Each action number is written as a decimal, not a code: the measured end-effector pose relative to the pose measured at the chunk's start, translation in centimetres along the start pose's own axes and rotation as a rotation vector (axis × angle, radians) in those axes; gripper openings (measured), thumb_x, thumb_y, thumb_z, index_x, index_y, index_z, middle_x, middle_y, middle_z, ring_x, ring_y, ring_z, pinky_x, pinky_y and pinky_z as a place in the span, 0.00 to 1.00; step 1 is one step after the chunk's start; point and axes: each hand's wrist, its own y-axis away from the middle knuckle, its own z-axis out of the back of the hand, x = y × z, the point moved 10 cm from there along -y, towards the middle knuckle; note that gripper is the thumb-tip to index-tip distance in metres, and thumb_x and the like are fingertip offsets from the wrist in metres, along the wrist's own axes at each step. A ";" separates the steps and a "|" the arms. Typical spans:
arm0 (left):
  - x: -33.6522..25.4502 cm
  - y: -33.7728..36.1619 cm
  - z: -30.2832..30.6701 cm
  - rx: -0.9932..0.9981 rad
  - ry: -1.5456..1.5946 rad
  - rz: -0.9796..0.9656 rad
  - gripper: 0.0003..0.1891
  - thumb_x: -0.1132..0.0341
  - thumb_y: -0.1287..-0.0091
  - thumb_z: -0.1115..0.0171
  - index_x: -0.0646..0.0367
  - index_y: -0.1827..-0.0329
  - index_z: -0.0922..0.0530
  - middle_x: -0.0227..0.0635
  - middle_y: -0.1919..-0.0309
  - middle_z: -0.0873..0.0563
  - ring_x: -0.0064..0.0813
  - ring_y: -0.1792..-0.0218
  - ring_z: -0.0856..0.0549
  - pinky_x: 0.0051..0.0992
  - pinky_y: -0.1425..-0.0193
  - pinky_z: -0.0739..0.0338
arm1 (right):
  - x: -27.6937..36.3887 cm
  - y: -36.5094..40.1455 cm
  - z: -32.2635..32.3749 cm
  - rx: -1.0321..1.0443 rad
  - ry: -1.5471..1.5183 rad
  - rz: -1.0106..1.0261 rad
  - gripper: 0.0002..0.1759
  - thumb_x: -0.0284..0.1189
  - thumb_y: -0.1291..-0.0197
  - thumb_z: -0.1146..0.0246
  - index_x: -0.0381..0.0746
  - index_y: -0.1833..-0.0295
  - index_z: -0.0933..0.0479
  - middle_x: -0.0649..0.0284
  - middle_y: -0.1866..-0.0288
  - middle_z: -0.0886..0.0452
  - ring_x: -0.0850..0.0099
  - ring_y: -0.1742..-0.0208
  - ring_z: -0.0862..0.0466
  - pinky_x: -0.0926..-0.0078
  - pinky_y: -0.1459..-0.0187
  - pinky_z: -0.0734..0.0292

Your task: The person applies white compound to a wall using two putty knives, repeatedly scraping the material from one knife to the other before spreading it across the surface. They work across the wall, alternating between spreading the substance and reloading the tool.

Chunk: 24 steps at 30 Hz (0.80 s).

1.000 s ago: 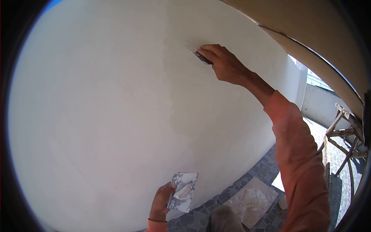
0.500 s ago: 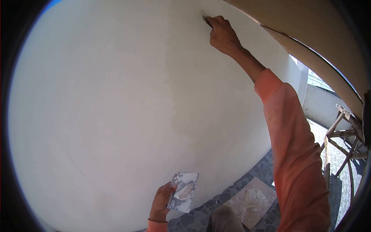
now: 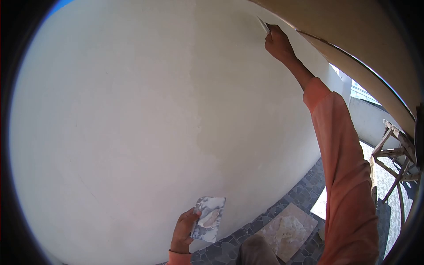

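Note:
High on the wall (image 3: 132, 110), my right hand (image 3: 279, 44) grips a putty knife (image 3: 263, 25), its thin blade edge-on to me and close to the surface near the upper edge. A slightly darker, greyer patch of coating (image 3: 234, 101) covers the wall's right part, with a ragged border against the paler left side. Down low, my left hand (image 3: 183, 229) holds a flat rectangular board (image 3: 214, 203) with a grey-and-white marbled face. A small lump of whitish putty (image 3: 208, 220) lies on that board, and my thumb presses on its left edge.
Below, a square tile (image 3: 269, 232) carrying a heap of pale putty (image 3: 289, 229) lies on the dark stone-patterned floor (image 3: 304, 181). My knee (image 3: 254, 251) is beside it. A wooden trestle (image 3: 393, 152) stands at right, and a tan overhang (image 3: 353, 26) slopes across the top right.
My right hand has moved right along the upper wall with the putty knife, whose blade has turned more edge-on. My left hand and the board stay almost in place.

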 end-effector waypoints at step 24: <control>-0.1 0.1 0.0 -0.002 -0.010 -0.011 0.21 0.72 0.24 0.45 0.77 0.33 0.28 0.48 0.47 0.13 0.37 0.51 0.09 0.34 0.46 0.12 | 3.4 12.3 0.6 0.082 -0.294 0.051 0.24 0.22 0.26 0.50 0.39 0.27 0.30 0.50 0.39 0.20 0.53 0.40 0.17 0.60 0.39 0.22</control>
